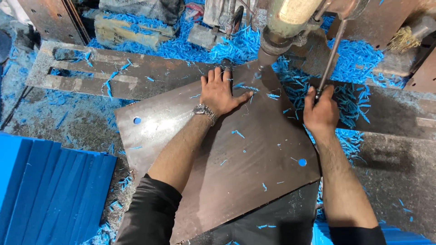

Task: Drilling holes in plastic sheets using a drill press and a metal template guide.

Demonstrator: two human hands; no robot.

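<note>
Sheet of dark brown flat metal bore two round holes; my left hand pressed spread upon it, my right hand gripped thin steel lever.

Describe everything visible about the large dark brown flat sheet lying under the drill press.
The large dark brown flat sheet looks like rigid board or metal, smooth with a dull sheen. It lies flat, turned at an angle on the workbench, one corner under the drill head. Two round holes show blue beneath, near the left and right corners. Blue shavings dot it. The left hand presses flat on it; the right hand grips the lever beside it.
</note>
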